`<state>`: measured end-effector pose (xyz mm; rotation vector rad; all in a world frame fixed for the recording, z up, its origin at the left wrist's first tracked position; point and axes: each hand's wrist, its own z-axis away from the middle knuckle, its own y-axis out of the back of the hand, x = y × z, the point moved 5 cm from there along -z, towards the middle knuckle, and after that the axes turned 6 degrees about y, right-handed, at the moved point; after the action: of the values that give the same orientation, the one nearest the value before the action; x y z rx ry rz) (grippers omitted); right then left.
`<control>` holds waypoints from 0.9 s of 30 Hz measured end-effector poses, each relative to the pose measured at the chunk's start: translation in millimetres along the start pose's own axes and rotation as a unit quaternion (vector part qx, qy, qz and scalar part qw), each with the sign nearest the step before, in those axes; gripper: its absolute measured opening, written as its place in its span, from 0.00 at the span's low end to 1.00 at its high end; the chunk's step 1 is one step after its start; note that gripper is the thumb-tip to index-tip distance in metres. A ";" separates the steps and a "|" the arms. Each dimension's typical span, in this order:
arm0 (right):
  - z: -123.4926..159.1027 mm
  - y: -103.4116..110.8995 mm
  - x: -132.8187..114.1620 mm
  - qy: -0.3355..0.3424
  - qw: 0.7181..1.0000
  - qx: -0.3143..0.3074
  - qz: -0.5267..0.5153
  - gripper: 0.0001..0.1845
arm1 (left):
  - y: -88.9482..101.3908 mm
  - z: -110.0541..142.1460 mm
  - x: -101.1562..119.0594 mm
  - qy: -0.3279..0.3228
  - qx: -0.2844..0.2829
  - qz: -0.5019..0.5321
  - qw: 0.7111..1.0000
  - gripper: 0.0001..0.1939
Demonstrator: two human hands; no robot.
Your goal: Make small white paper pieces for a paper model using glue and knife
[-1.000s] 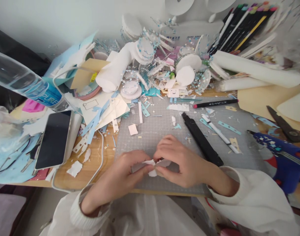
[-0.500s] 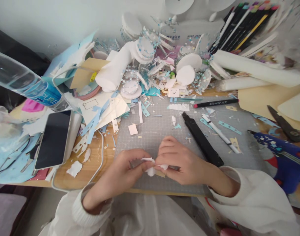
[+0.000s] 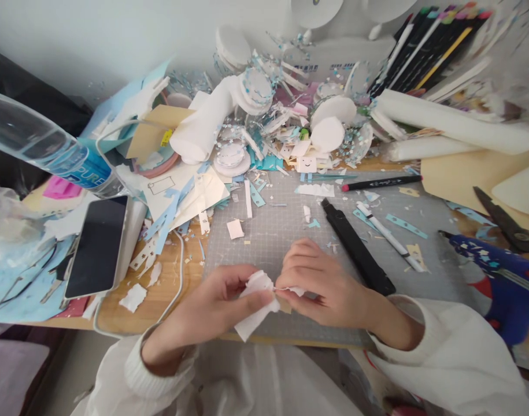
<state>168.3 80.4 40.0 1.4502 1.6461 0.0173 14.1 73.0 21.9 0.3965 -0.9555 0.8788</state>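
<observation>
A crumpled white tissue (image 3: 252, 322) is pinched between the thumb and fingers of my left hand (image 3: 223, 303), and its lower corner hangs toward me. Close beside it, my right hand (image 3: 322, 283) has its fingers curled and closed on a small white tissue piece (image 3: 297, 291). A thin twisted bit seems to run between the two hands; whether the pieces are joined I cannot tell. Under the hands lies a grey gridded cutting mat (image 3: 273, 237), with a small beige piece (image 3: 284, 305) partly hidden below my right fingers.
On the mat are a black utility knife (image 3: 355, 245), a white pen (image 3: 389, 236) and a red-tipped black pen (image 3: 381, 183). To the right lie a blue glue gun (image 3: 494, 277) and scissors (image 3: 507, 222). A phone (image 3: 98, 245) and water bottle (image 3: 51, 144) occupy the left. Paper clutter fills the back.
The tissue in my left hand has spread and turned, so a larger flap shows below the thumb. My right hand has stayed nearly in place.
</observation>
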 end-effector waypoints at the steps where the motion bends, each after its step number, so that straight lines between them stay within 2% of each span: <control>1: 0.0 -0.4 0.3 0.001 1.000 0.000 0.000 0.05 | -0.3 0.4 -0.7 0.006 -0.002 0.004 1.000 0.15; 12: 1.0 -1.8 -0.3 0.005 1.000 0.010 -0.005 0.05 | -2.2 -0.4 2.6 -0.005 0.034 0.003 0.999 0.13; 16: 0.3 2.4 -4.0 0.017 0.999 0.034 -0.014 0.05 | -1.5 -2.6 5.4 0.005 0.038 0.027 0.999 0.14; 22: -2.8 12.8 -4.0 -0.014 0.994 0.086 -0.072 0.05 | 20.6 -4.3 -8.8 0.036 0.156 0.156 0.975 0.17; 27: 0.0 17.5 -0.1 -0.081 0.985 0.126 -0.090 0.04 | 29.8 -1.7 -4.4 -0.024 0.215 0.146 0.965 0.16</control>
<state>181.9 85.7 49.6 1.4400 1.6821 -0.4131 -9.9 89.9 15.1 0.6600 -0.8758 1.3610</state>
